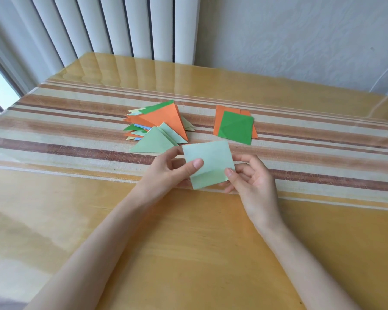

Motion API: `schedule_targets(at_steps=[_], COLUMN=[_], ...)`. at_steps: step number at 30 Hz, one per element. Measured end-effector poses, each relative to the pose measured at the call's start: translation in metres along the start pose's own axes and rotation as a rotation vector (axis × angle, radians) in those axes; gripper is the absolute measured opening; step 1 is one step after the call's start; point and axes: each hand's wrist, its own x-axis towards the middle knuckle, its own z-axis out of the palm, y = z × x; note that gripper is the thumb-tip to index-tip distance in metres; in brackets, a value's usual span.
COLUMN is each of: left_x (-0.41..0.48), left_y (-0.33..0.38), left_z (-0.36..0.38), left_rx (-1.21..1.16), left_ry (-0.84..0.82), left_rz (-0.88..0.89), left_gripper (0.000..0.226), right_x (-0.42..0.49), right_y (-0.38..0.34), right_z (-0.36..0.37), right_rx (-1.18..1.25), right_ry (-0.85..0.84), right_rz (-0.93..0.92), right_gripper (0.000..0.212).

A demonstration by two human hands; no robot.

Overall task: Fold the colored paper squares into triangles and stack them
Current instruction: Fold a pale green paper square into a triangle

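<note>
A pale green paper square (207, 161) is held up over the table between both hands. My left hand (168, 173) pinches its left edge with the thumb on top. My right hand (251, 180) pinches its lower right corner. Behind my left hand lies a loose pile of folded triangles (159, 126), with a large orange one on top and pale green ones at the front. To the right sits a small stack of unfolded squares (234, 127), a dark green square lying on orange ones.
The yellow wooden table (188, 242) carries a striped runner (54, 130) under a glossy clear cover. Vertical blinds (99, 25) and a white wall stand behind the far edge. A window is at the far left.
</note>
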Motion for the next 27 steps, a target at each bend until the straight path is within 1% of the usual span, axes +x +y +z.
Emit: schedule_targets(at_steps=[3,7,10,15,18,21,24,25,27], left_x=[-0.001,-0.001,-0.001,-0.001,-0.001,-0.002,-0.003,-0.002,-0.001], left_y=[0.001,0.000,0.001,0.002,0.003,0.004,0.007,0.008,0.011], left_z=[0.006,0.006,0.006,0.008,0.008,0.007,0.008,0.008,0.010], left_rx=[0.076,0.074,0.095,-0.002,-0.073,-0.128,-0.176,-0.201,-0.214], left_ry=[-0.052,-0.020,-0.027,-0.004,-0.025,-0.041,-0.056,-0.055,-0.051], left_rz=[0.015,0.028,0.038,-0.020,-0.044,-0.044,-0.066,-0.095,-0.165], left_gripper=[0.045,0.027,0.022,0.010,0.012,0.013,0.020,0.029,0.056], right_x=[0.001,0.002,0.002,0.000,0.001,0.001,-0.001,-0.002,-0.003], right_y=[-0.001,-0.003,-0.003,-0.005,-0.004,-0.001,0.001,0.002,0.004], right_z=[0.000,-0.003,-0.005,-0.001,0.000,-0.003,-0.005,-0.005,-0.003], right_rx=[0.024,0.112,0.162,0.169,0.161,0.135,0.082,0.035,-0.096], right_ry=[0.005,-0.048,-0.093,-0.054,-0.018,-0.047,-0.045,-0.040,-0.037], right_rz=[0.017,0.150,0.215,0.141,0.075,0.021,-0.034,-0.067,-0.167], right_gripper=[0.022,0.017,0.012,0.019,0.023,0.017,0.026,0.026,0.024])
